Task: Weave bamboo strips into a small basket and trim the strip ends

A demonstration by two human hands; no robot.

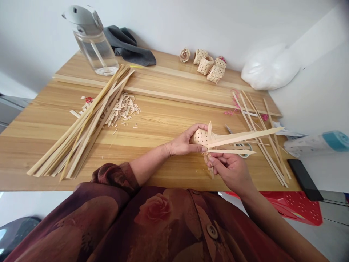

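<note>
Over the lap lies a dark red-brown flowered blouse (152, 218) with a round button. The left hand (185, 140) has its fingers closed around a small woven palm-leaf form with dotted pattern (200, 137), and this form is held above the wooden table (163, 171). The right hand (229, 171) is gripping the loose pale strips (240, 138) of this form between thumb and fingers. Just behind them lie metal scissors (240, 150). On the right is a group of long thin strips (261, 142); on the left is a bigger bundle of long strips (81, 127), beside small cut pieces (122, 111). Farther, at the table back, stand four finished woven forms (207, 65), a clear plastic bottle (92, 43) and a grey cloth (128, 47).
</note>
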